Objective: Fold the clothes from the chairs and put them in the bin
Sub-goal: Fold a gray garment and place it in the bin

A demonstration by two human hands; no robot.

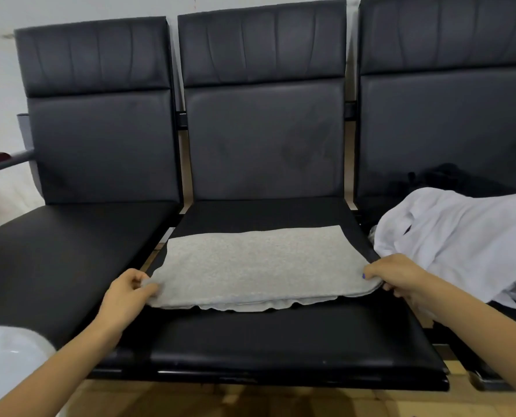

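grey knit garment, folded into a flat rectangle (256, 266), lies on the front half of the middle black padded chair seat (280, 341). soft, light, limp; layers look likely to slide apart if lifted by one edge. left hand (127, 296) pinches the near-left corner, fingers (148, 288) curled on the cloth. right hand (395, 275) pinches the near-right corner, thumb on top. judgement: best hold is both near corners, or flat palms under the stack, to keep the fold. seat covering smooth, leather-like, so cloth should drag easily. white crumpled clothes (461, 242) heaped on the right chair, touching nothing grey. pale wall behind, wood-tone floor (250, 401) below.
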